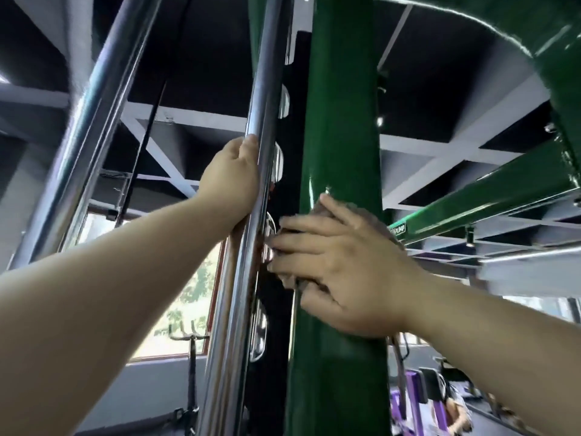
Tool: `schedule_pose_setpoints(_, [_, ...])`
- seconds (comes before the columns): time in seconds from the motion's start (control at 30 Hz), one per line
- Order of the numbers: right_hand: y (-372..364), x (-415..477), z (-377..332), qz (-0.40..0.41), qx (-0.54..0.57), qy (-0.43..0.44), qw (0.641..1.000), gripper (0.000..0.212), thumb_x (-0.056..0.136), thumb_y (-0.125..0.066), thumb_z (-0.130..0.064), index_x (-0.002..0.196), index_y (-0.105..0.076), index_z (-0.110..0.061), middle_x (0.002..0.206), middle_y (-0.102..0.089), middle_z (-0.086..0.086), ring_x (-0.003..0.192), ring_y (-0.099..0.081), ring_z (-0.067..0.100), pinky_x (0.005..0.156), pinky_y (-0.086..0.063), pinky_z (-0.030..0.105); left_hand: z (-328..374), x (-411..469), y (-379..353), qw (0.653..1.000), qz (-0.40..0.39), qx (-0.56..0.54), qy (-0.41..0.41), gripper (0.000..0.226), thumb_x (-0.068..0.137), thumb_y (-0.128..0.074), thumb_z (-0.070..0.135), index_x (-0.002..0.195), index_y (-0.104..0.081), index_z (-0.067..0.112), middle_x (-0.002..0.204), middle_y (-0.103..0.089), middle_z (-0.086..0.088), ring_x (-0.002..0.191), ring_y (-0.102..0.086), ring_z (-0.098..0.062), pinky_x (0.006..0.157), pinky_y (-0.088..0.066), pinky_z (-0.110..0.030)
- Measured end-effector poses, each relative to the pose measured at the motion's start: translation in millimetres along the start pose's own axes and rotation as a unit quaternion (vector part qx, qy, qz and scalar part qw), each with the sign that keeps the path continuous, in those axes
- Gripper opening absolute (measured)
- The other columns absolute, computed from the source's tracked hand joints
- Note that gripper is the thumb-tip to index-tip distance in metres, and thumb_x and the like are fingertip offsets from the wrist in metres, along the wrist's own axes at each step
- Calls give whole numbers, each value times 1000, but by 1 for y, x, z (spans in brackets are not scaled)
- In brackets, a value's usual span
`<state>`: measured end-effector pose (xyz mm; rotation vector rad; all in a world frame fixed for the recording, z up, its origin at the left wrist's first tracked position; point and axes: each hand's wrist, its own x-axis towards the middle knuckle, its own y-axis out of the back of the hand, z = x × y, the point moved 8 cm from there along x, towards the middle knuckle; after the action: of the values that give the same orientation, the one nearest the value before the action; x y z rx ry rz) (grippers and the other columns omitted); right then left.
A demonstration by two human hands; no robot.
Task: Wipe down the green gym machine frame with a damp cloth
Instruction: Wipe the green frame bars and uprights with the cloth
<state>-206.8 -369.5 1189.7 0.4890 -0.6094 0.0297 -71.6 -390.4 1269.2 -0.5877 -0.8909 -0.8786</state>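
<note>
Pressing the cloth flat against the green post, your right hand has its fingers spread and straight, bearing on the fabric rather than gripping it. Your left hand is curled round the chrome rod just beside the post, steadying you. Hold the palm pressure even and work in long strokes along the post, wrapping the cloth round its edges so the sides get wiped too. Mind the chrome catches between rod and post; your fingertips sit close to them.
</note>
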Motion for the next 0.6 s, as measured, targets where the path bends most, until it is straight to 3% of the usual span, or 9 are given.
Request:
schedule_pose_setpoints(0.07, [23, 12, 48, 79, 23, -78, 994, 60, 86, -27, -44, 140, -52, -34, 158, -33, -6, 150, -15, 17, 119, 6, 43, 7, -9, 2, 997, 21, 73, -26, 28, 105, -32, 35, 121, -55, 32, 95, -54, 9, 95, -49, -20, 77, -42, -29])
schedule_pose_setpoints(0.13, [45, 22, 104, 148, 112, -211, 960, 58, 94, -30, -40, 151, -34, -34, 165, -12, -5, 152, 3, 22, 121, 7, 39, 16, -24, 1, 983, 29, 161, -85, 45, 101, -37, 24, 145, -38, 34, 124, -52, 3, 112, -48, -26, 96, -43, -36])
schedule_pose_setpoints(0.2, [48, 23, 128, 201, 182, -273, 923, 54, 101, -37, -28, 154, -29, -31, 166, -5, -3, 152, 11, 24, 121, 6, 38, 25, -42, -2, 950, 51, 249, -182, 60, 94, -39, 20, 152, -30, 32, 148, -39, 1, 137, -31, -21, 118, -22, -41])
schedule_pose_setpoints(0.27, [39, 16, 114, 231, 181, -239, 926, 54, 99, -37, -26, 152, -35, -30, 165, -14, -5, 152, 9, 20, 123, 6, 40, 25, -59, -10, 915, 49, 312, -251, 63, 87, -36, 24, 149, -36, 32, 154, -35, 8, 145, -16, -11, 122, 0, -40])
schedule_pose_setpoints(0.3, [35, 8, 98, 244, 194, -205, 928, 54, 95, -36, -28, 148, -42, -31, 162, -22, -9, 152, 6, 15, 123, 7, 40, 23, -68, -14, 906, 43, 326, -268, 62, 86, -35, 24, 147, -40, 32, 153, -37, 10, 145, -16, -8, 122, 3, -40])
schedule_pose_setpoints(0.37, [23, -14, 62, 237, 229, -133, 935, 52, 88, -34, -32, 132, -61, -36, 153, -38, -18, 151, -5, 6, 121, 15, 38, 15, -83, -18, 902, 38, 317, -290, 58, 86, -33, 27, 142, -48, 30, 147, -44, 14, 141, -25, -6, 120, -8, -38])
schedule_pose_setpoints(0.47, [5, -46, 19, 192, 254, -49, 947, 48, 85, -35, -33, 114, -73, -33, 136, -56, -22, 144, -23, -5, 121, 15, 32, 11, -108, -9, 921, 66, 258, -284, 55, 84, -31, 28, 134, -53, 36, 133, -42, 35, 127, -29, 17, 110, -24, -24])
schedule_pose_setpoints(0.53, [5, -53, 22, 208, 371, -64, 903, 42, 89, -44, -21, 122, -66, -31, 127, -61, -23, 132, -34, -15, 124, 2, 30, 13, -129, -10, 941, 58, 184, -279, 52, 85, -34, 24, 130, -53, 39, 130, -46, 33, 125, -36, 16, 106, -35, -17])
schedule_pose_setpoints(0.6, [10, -55, 43, 261, 574, -118, 767, 42, 91, -50, -9, 126, -57, -31, 122, -63, -17, 122, -50, -9, 120, -29, 33, 20, -153, -28, 952, 7, 128, -279, 52, 88, -37, 22, 137, -50, 34, 138, -51, 16, 131, -44, -1, 108, -41, -27])
